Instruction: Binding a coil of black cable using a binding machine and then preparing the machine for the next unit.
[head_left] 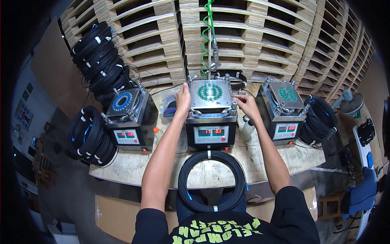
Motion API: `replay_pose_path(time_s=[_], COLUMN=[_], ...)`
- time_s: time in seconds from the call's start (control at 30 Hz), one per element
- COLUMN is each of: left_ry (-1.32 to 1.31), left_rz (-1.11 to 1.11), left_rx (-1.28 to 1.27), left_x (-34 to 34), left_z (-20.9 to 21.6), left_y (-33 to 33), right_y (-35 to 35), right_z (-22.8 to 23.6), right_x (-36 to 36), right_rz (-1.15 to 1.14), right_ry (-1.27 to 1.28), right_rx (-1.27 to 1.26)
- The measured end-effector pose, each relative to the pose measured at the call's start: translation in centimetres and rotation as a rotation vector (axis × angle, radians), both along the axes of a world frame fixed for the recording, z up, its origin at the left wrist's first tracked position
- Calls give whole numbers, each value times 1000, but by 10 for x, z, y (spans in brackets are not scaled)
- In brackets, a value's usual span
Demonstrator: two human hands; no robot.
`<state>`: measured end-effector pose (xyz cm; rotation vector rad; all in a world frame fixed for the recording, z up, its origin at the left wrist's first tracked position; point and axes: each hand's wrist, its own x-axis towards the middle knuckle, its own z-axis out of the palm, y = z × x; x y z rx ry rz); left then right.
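Observation:
A square metal plate with rings of green connectors sits on top of the middle polishing machine. My left hand is closed on the plate's left edge, thumb upward. At the right edge, the bent fingers of my right hand grip the plate; their tips are partly hidden. Clamp posts stand at the plate's corners. The machine's front panel has lit red digits. A coil of black cable with blue ends rests upright against the table's front edge, by my lap.
A similar machine with blue connectors stands left, another with green ones right. Black cable coils are stacked at both sides. A green air hose hangs before wooden pallets. Bottles flank the middle machine. A fan stands right.

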<state>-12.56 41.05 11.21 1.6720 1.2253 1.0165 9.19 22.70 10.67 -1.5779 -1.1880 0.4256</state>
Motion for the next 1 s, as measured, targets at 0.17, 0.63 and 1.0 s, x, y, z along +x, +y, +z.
replay_pose_path(time_s=[0.17,0.63,1.0], left_ry=[-265,677,928], left_rz=[56,-408,-427], left_rx=[163,776,814], left_x=[-18,-129,-119], left_z=[-7,-109,-139], left_y=[-26,-187,-184], right_y=[-40,-135,-133], right_z=[-33,-128,-159], right_x=[-7,-114,-121], right_rz=[-95,-3,-33], right_ry=[72,-565,-704], right_rx=[81,-674,-513])
